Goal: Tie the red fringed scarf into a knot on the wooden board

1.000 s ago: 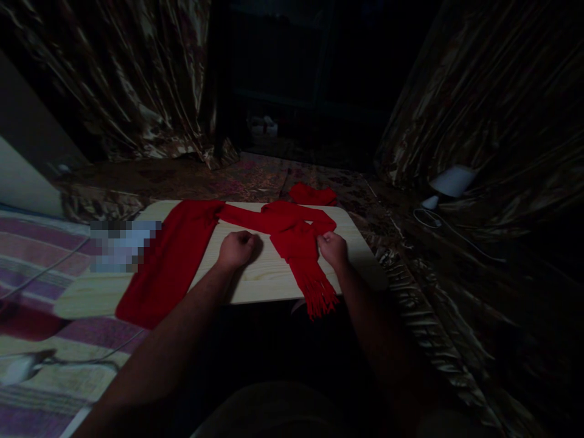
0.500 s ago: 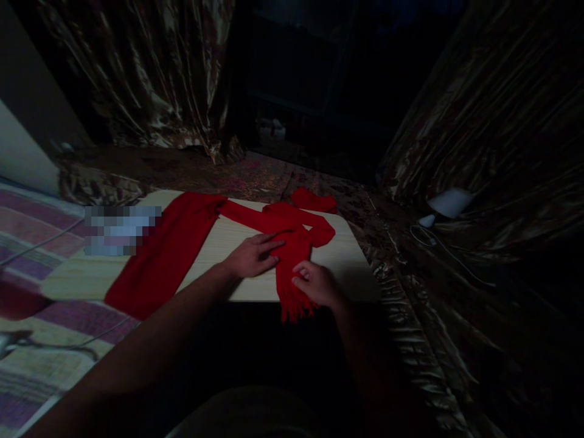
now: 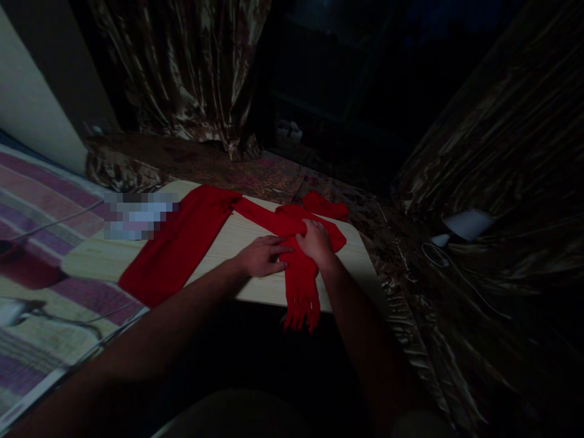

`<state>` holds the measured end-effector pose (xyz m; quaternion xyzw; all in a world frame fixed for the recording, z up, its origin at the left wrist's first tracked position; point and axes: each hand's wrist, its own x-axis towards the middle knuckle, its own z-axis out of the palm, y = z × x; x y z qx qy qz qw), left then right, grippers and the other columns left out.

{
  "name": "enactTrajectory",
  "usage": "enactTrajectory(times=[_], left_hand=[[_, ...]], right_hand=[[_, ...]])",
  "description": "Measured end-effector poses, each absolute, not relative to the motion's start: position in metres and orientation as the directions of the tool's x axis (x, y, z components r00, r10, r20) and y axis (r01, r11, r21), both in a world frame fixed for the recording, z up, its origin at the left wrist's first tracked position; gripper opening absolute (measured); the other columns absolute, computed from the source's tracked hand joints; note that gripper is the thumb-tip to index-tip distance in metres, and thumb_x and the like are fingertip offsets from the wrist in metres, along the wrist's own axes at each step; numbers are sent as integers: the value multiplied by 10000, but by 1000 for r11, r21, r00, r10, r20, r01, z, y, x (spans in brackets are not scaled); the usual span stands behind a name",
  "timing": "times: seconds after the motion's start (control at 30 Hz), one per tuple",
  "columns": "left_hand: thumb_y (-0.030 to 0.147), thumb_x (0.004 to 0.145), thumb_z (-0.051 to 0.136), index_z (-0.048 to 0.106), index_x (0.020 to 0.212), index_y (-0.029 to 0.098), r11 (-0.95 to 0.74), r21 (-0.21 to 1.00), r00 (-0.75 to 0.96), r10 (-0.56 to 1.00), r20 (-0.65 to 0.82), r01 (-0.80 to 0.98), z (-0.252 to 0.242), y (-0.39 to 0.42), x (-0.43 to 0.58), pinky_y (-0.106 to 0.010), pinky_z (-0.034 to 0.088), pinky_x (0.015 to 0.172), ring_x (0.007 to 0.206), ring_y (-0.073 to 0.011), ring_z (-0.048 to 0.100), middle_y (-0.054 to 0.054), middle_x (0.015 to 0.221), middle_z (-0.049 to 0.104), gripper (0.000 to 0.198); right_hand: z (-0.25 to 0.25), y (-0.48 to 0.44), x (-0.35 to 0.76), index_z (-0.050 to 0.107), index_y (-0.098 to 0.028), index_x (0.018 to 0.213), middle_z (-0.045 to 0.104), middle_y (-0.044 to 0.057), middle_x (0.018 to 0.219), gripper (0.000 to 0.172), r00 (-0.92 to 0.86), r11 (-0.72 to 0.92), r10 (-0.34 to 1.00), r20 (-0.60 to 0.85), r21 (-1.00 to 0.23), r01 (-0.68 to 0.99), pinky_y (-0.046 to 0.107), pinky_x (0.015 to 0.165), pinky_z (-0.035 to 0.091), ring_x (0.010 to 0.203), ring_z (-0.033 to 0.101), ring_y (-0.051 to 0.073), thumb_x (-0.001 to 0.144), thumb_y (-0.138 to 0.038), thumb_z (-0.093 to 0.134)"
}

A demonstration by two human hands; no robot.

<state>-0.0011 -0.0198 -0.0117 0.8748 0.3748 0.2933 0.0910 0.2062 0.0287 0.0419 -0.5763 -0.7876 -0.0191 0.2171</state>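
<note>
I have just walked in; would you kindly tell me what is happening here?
A person is handling a red scarf spread across a pale wooden tabletop. The left hand lies with fingers spread at the scarf's edge, and the right hand is on the scarf close beside it. The scarf's fringe hangs over the near edge.

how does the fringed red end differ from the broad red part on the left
The fringed end is narrower than the broad part. The left hand and right hand are on the fringed end; neither is on the broad part. Both are red cloth, largely on the pale board.
</note>
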Motion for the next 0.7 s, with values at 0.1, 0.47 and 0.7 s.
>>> enactTrajectory(times=[0.1, 0.47, 0.7], left_hand=[[518, 870, 655, 695, 1327, 281, -704, 366, 547, 707, 449, 609, -12, -20, -1, -489, 435, 1107, 1297, -336, 578, -152, 1416, 610, 516], [540, 883, 632, 664, 1367, 293, -680, 346, 558, 730, 394, 646, -13, -18, -1, -507, 407, 1116, 1311, -345, 556, -152, 1426, 595, 544], [526, 871, 657, 687, 1339, 296, -681, 350, 550, 729, 408, 643, -12, -18, -1, -493, 439, 1091, 1277, -343, 578, -145, 1401, 612, 523]], right_hand=[[38, 50, 195, 545, -140, 1399, 627, 201, 1356, 598, -223, 270, 940, 258, -165, 949, 498, 1077, 404, 1259, 556, 343, 818, -233, 651], [49, 75, 196, 676, -196, 955, 737, 54, 936, 240, -101, 312, 923, 371, -569, 761, 316, 825, 514, 884, 668, 214, 732, -196, 587], [68, 91, 215, 602, -188, 819, 639, -18, 645, 162, 267, 193, 941, 210, -977, 91, 259, 608, 497, 615, 620, 160, 661, -208, 568]])
